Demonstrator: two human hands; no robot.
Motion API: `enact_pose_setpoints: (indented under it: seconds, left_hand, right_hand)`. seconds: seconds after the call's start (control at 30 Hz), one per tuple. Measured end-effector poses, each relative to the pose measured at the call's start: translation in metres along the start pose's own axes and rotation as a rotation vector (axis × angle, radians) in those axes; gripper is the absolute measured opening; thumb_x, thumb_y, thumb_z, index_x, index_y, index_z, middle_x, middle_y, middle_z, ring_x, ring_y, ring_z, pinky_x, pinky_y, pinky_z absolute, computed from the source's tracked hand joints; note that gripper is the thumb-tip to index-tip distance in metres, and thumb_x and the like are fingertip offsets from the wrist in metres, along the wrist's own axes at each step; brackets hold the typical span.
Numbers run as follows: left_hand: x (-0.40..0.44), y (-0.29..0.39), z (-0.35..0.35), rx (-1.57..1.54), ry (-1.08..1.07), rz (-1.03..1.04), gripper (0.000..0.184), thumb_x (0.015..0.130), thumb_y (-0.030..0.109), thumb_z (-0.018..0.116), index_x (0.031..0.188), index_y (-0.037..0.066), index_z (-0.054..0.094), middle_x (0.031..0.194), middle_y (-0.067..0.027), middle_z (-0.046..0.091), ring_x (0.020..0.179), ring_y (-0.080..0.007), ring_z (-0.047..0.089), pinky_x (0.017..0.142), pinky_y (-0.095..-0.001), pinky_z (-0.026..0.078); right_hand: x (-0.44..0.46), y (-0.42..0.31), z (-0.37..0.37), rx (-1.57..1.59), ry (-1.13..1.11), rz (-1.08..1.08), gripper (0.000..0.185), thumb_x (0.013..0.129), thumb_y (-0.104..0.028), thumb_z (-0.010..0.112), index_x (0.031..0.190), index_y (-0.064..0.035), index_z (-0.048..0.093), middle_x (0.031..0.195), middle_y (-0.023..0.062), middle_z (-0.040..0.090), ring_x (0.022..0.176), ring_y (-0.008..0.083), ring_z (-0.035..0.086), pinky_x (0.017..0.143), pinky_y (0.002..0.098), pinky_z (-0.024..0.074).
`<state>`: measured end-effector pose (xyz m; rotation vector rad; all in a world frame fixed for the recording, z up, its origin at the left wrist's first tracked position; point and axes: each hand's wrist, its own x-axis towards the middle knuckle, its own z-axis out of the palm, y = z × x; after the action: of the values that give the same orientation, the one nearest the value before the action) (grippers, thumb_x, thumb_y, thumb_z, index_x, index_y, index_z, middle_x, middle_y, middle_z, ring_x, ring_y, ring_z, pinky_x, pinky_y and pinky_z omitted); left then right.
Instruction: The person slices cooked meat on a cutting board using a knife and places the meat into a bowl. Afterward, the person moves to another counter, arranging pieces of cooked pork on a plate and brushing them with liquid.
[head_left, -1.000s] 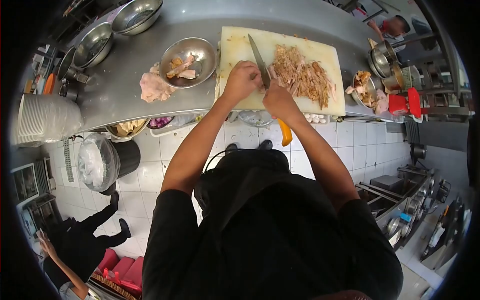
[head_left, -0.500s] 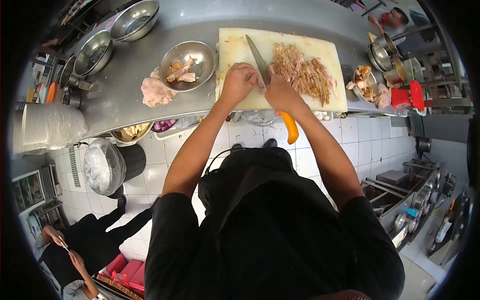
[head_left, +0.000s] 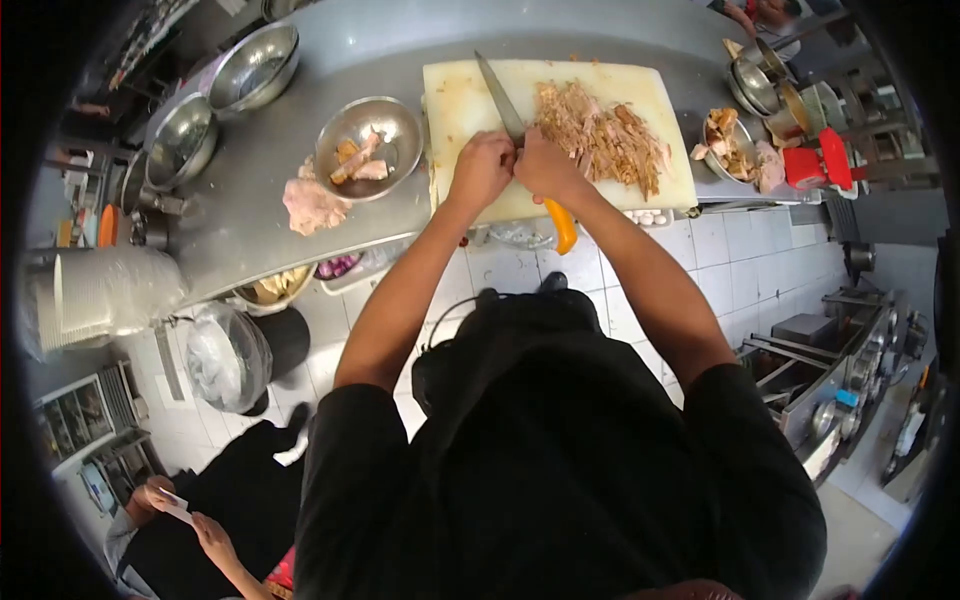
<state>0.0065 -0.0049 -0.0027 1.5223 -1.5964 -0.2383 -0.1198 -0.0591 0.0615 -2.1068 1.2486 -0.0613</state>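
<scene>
On a white cutting board (head_left: 450,95) lies a heap of shredded brown meat (head_left: 603,138). My right hand (head_left: 545,165) is closed on a long knife (head_left: 500,97); its yellow handle comes out below the hand and its blade points away over the board. Against it, at the blade's left side, my left hand (head_left: 483,168) has its fingers bent together; what they hold is hidden. Left of the board stands a metal bowl (head_left: 402,130) with a few pieces of meat (head_left: 358,160) in it, and a pale lump of skin or meat (head_left: 314,203) lies beside the bowl.
Another bowl of meat (head_left: 730,145) and a red object (head_left: 818,162) are at the right. Two metal bowls (head_left: 255,68) stand far left, above stacked, wrapped containers (head_left: 105,300). A co-worker (head_left: 225,500) holds a white item at lower left. Below the counter are a lined bin (head_left: 228,358) and trays.
My two hands have come together at the blade. The small piece of meat seen between them before is now hidden. The view has shifted, and the co-worker at lower left appears nearer.
</scene>
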Motion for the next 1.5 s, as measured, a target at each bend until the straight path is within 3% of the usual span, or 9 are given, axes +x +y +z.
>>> enact_pose_setpoints:
  seconds: [0.13, 0.3, 0.5, 0.8, 0.9, 0.97, 1.13, 1.23, 1.5]
  left_hand:
    - [0.001, 0.005, -0.003, 0.051, -0.076, -0.014, 0.012, 0.073, 0.002, 0.067, 0.085, 0.001, 0.07, 0.096, -0.0118, 0.068, 0.091, -0.0314, 0.062, 0.082, -0.038, 0.05]
    - [-0.021, 0.031, -0.012, 0.132, -0.023, -0.115, 0.037, 0.068, 0.009, 0.076, 0.103, 0.0, 0.068, 0.095, -0.0143, 0.065, 0.089, -0.0306, 0.063, 0.081, -0.0388, 0.051]
    - [0.01, 0.037, 0.013, 0.082, -0.095, -0.359, 0.04, 0.065, 0.006, 0.074, 0.103, -0.002, 0.066, 0.095, -0.0205, 0.062, 0.088, -0.0396, 0.061, 0.082, -0.0448, 0.05]
    - [0.059, -0.016, 0.054, 0.043, -0.026, -0.139, 0.039, 0.071, 0.005, 0.064, 0.109, 0.0, 0.066, 0.094, -0.0221, 0.065, 0.087, -0.0383, 0.063, 0.082, -0.0436, 0.051]
    - [0.078, 0.031, 0.029, 0.171, -0.151, -0.103, 0.039, 0.073, 0.006, 0.064, 0.112, 0.002, 0.066, 0.099, -0.021, 0.065, 0.092, -0.0374, 0.063, 0.086, -0.0429, 0.05]
    - [0.096, 0.045, 0.037, 0.264, -0.021, -0.04, 0.029, 0.077, 0.008, 0.066, 0.106, 0.003, 0.069, 0.101, -0.0185, 0.065, 0.096, -0.0352, 0.062, 0.087, -0.0414, 0.049]
    - [0.15, 0.144, 0.092, 0.052, -0.021, 0.076, 0.014, 0.079, 0.012, 0.071, 0.089, 0.002, 0.071, 0.102, -0.0152, 0.065, 0.096, -0.033, 0.062, 0.085, -0.0396, 0.049]
    - [0.175, 0.186, 0.141, -0.019, -0.134, 0.178, 0.019, 0.08, 0.014, 0.072, 0.097, 0.004, 0.072, 0.105, -0.0142, 0.065, 0.089, -0.0258, 0.065, 0.073, -0.033, 0.053]
    - [0.248, 0.223, 0.264, 0.352, -0.35, -0.006, 0.051, 0.073, 0.029, 0.076, 0.113, -0.001, 0.064, 0.11, -0.0226, 0.064, 0.104, -0.0365, 0.061, 0.09, -0.0423, 0.049]
  right_hand:
    - [0.006, 0.001, -0.026, 0.03, -0.111, 0.009, 0.047, 0.086, -0.018, 0.054, 0.123, 0.009, 0.041, 0.081, 0.025, 0.066, 0.052, 0.0292, 0.066, 0.051, 0.037, 0.0542]
    - [-0.036, 0.015, -0.044, 0.186, -0.006, 0.022, 0.037, 0.092, -0.021, 0.049, 0.118, 0.0051, 0.047, 0.079, 0.0199, 0.064, 0.049, 0.0272, 0.062, 0.048, 0.0366, 0.0519]
    - [-0.092, 0.047, -0.065, 0.452, 0.13, 0.091, 0.03, 0.096, -0.02, 0.047, 0.116, 0.0017, 0.05, 0.072, 0.0095, 0.055, 0.043, 0.0187, 0.053, 0.041, 0.0305, 0.046]
    - [-0.161, 0.11, -0.102, 0.578, 0.315, 0.314, 0.017, 0.098, -0.019, 0.045, 0.091, -0.0036, 0.043, 0.062, 0.0043, 0.046, 0.041, 0.0129, 0.048, 0.039, 0.028, 0.0416]
    - [-0.182, 0.135, -0.109, 0.591, 0.304, 0.354, 0.018, 0.097, -0.02, 0.047, 0.093, -0.0032, 0.042, 0.062, 0.0043, 0.046, 0.042, 0.013, 0.047, 0.04, 0.0284, 0.0424]
    - [-0.192, 0.15, -0.115, 0.623, 0.318, 0.372, 0.018, 0.097, -0.02, 0.048, 0.093, -0.0034, 0.042, 0.063, 0.0043, 0.046, 0.042, 0.0128, 0.047, 0.04, 0.0284, 0.0424]
    - [-0.202, 0.201, -0.148, 0.73, 0.319, 0.361, 0.015, 0.095, -0.019, 0.048, 0.094, -0.0043, 0.042, 0.065, 0.0036, 0.047, 0.042, 0.0115, 0.046, 0.04, 0.0273, 0.0421]
    - [-0.206, 0.24, -0.177, 0.742, 0.382, 0.381, 0.021, 0.096, -0.02, 0.048, 0.102, 0.0002, 0.046, 0.066, 0.0091, 0.053, 0.043, 0.0171, 0.052, 0.044, 0.0327, 0.0457]
    - [-0.218, 0.333, -0.223, 0.838, 0.477, 0.417, 0.016, 0.096, -0.018, 0.048, 0.097, -0.0022, 0.046, 0.062, 0.0044, 0.047, 0.041, 0.0136, 0.048, 0.041, 0.0294, 0.0422]
